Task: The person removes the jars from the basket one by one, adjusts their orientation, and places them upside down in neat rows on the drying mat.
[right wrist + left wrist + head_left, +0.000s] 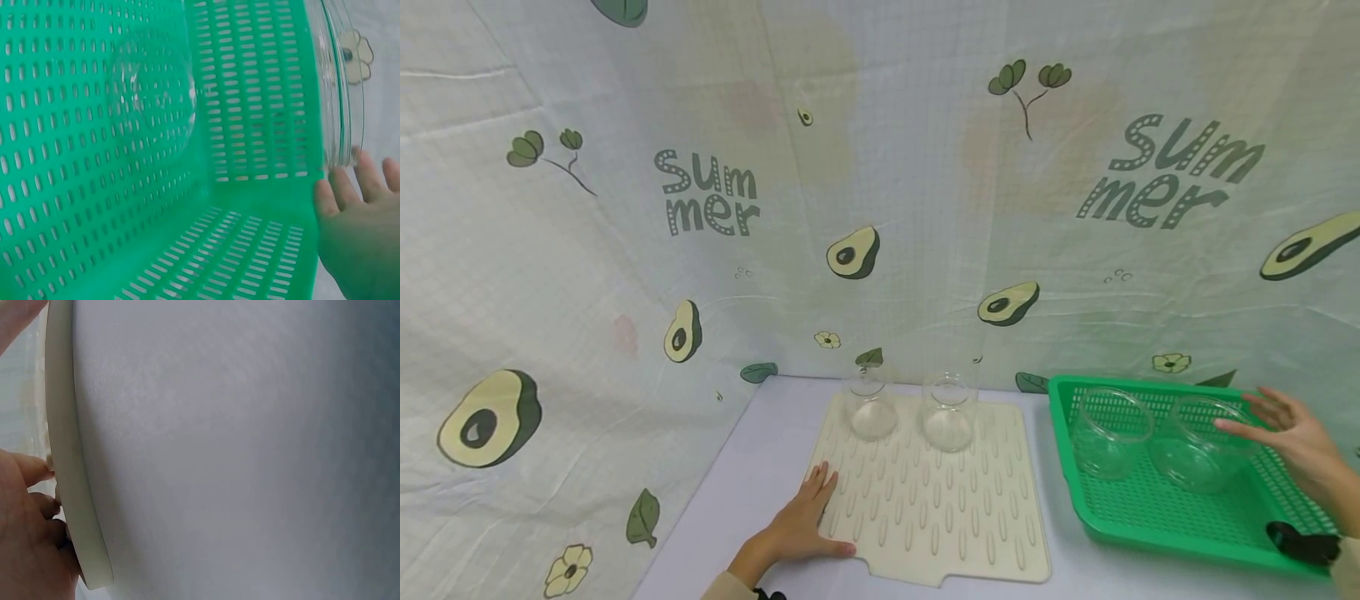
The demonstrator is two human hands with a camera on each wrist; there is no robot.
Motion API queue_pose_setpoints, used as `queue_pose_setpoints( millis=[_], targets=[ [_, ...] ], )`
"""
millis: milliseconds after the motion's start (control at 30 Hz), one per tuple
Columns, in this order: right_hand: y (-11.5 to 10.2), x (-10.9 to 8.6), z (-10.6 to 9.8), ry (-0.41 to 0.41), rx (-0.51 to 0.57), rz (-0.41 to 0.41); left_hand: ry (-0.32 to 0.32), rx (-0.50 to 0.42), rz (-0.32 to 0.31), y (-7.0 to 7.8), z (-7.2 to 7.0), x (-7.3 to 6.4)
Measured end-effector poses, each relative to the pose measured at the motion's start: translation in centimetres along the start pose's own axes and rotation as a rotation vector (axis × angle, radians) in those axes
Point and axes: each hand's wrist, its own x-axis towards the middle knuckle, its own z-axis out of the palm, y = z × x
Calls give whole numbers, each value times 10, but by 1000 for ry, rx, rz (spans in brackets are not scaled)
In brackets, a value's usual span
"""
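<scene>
On the cream ridged drying mat, my left hand rests at the left front corner. Its fingers lie along the left edge and the thumb at the front edge. The left wrist view shows its fingertips against the mat's rim. My right hand is over the right side of a green basket, fingers spread around the rim of a clear glass cup. In the right wrist view its fingertips are close to the cup's rim. A second clear cup stands left of it in the basket.
Two clear glasses stand at the back of the mat. The basket stands right of the mat on a white table. A printed cloth hangs behind. A black object at the right wrist overlaps the basket's front right corner.
</scene>
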Motion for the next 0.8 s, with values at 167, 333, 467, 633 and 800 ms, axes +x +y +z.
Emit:
queue_pose_setpoints(
  millis=[167,333,467,633,800],
  targets=[
    [8,2,-6,-107,-24,31,-1,-2,-4,1,-1,0],
    [16,2,-10,-190,-45,39,-3,-6,-5,1,0,-1],
    [26,3,-12,-224,-56,36,1,-11,-6,1,0,-1],
    [34,7,-13,-282,-86,62,4,-12,2,1,0,-1],
    [37,11,-13,-342,-117,92,2,-14,4,1,0,0]
  ],
)
